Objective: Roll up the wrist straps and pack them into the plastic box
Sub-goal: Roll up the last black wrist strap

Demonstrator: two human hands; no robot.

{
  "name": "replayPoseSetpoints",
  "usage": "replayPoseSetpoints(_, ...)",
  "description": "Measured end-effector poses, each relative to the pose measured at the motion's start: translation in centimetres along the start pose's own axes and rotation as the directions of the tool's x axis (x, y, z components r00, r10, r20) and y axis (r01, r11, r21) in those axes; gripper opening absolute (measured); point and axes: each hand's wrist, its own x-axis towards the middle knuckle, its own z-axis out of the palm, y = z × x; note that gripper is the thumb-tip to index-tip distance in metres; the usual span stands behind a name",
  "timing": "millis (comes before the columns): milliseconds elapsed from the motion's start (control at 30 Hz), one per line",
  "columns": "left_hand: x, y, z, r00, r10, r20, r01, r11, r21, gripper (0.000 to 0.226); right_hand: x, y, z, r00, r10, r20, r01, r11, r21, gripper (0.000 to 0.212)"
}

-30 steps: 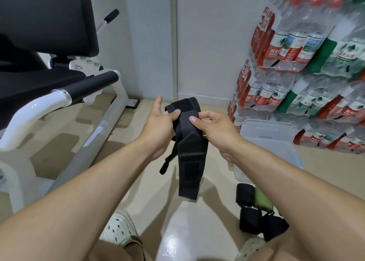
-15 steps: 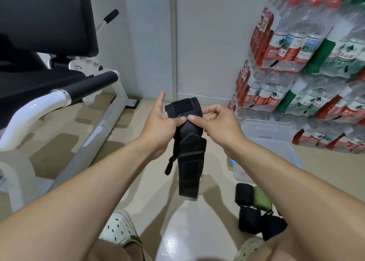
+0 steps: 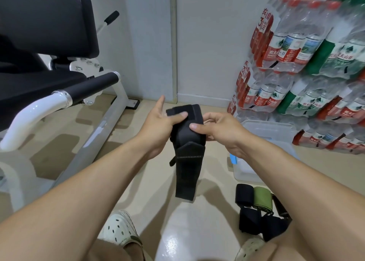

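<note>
Mid-roll: my left hand [image 3: 158, 126] and right hand [image 3: 219, 131] both pinch black wrist strap [image 3: 186, 142] left of plastic box [image 3: 262, 142], tail hanging (unrolled). Next, I judge: keep winding tight, then drop into box.

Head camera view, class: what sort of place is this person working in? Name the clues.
Probably a small gym or its storeroom. A padded black exercise machine with a white frame stands on the left, shrink-wrapped packs of bottled water are stacked on the right, and rolled wrist straps lie on the floor.

Bottled water packs [image 3: 308, 67] stacked right, gym bench [image 3: 45, 49] left.
</note>
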Motion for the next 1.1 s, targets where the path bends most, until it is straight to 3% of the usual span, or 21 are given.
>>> replayPoseSetpoints(133, 0.1, 0.8, -0.2, 0.985, -0.072, -0.157, 0.043, 0.982, -0.183, 0.093, -0.3, 0.4, 0.2, 0.985, 0.065, 0.158, -0.033, 0.979, -0.2, 0.009)
replayPoseSetpoints(267, 0.4, 0.9, -0.8, 0.963, -0.014, -0.269, -0.019, 0.993, -0.119, 0.087, -0.5, 1.0, 0.6, 0.957, 0.159, 0.242, -0.031, 0.887, -0.46, 0.024)
replayPoseSetpoints(300, 0.4, 0.8, -0.9, 0.963, 0.003, -0.269, -0.028, 0.996, -0.09, 0.087, -0.6, 1.0, 0.6, 0.946, 0.192, 0.261, -0.041, 0.871, -0.49, 0.02)
replayPoseSetpoints(367, 0.4, 0.4, -1.0, 0.974, 0.034, -0.224, -0.042, 0.999, -0.032, 0.092, -0.7, 0.8, 0.5, 0.928, 0.222, 0.298, -0.07, 0.892, -0.446, 0.025)
replayPoseSetpoints(500, -0.1, -0.1, -0.7, 0.999, 0.024, -0.025, -0.021, 0.995, 0.1, 0.098, -0.1, -0.2, -0.2, 0.977, 0.109, 0.181, -0.101, 0.994, -0.051, 0.042)
replayPoseSetpoints(600, -0.4, -0.6, -0.5, 0.997, -0.002, 0.072, -0.013, 0.978, 0.206, 0.107, 0.4, -0.4, -0.4, 0.999, 0.004, 0.037, -0.01, 0.987, 0.158, 0.03)
replayPoseSetpoints(767, -0.3, -1.2, -0.6, 0.994, 0.001, 0.112, -0.034, 0.955, 0.294, 0.109, 0.3, -0.2, 0.0, 0.999, -0.055, 0.003, 0.054, 0.987, 0.154, 0.022)
replayPoseSetpoints(933, 0.3, -1.1, -1.0, 0.999, 0.052, -0.008, -0.049, 0.974, 0.222, 0.095, 0.5, 0.0, -0.1, 0.996, -0.083, -0.033, 0.086, 0.991, 0.107, 0.018)
replayPoseSetpoints(1000, 0.3, -1.0, -1.2, 0.997, 0.072, -0.017, -0.066, 0.969, 0.238, 0.094, 0.2, -0.3, -0.1, 0.997, -0.066, -0.043, 0.07, 0.994, 0.09, 0.027)
replayPoseSetpoints(1100, 0.0, -1.0, -1.0, 0.993, 0.042, 0.109, -0.07, 0.96, 0.27, 0.093, -0.1, -0.6, -0.3, 0.998, -0.026, -0.066, 0.03, 0.997, 0.067, 0.048)
